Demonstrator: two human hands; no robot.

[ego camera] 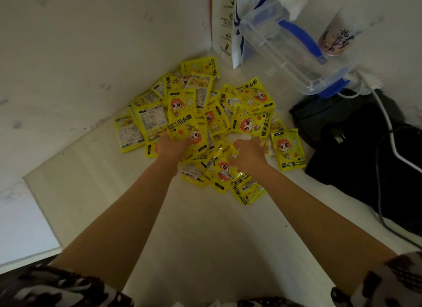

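Nearest the camera, camouflage sleeves are seen, and two bare forearms are stretched forward over a white surface. The left hand is laid on the near side of a pile of yellow hand-warmer packets. Its fingers are curled over a cartoon-face packet, whose long axis runs roughly near to far, lettered end toward the person. The right hand is bent down into the pile with curled fingers. A crinkled packet is touched at its thumb side, but whether it is gripped cannot be told. That packet's long axis is tilted, with the lettered end near and to the right. The pile is spread into the corner where the surface meets the walls, with packets overlapping at mixed angles and some face down. To the right, a black bag is crossed by a white cable. Farther back, a clear box with blue handles is tilted beside a white paper bag.
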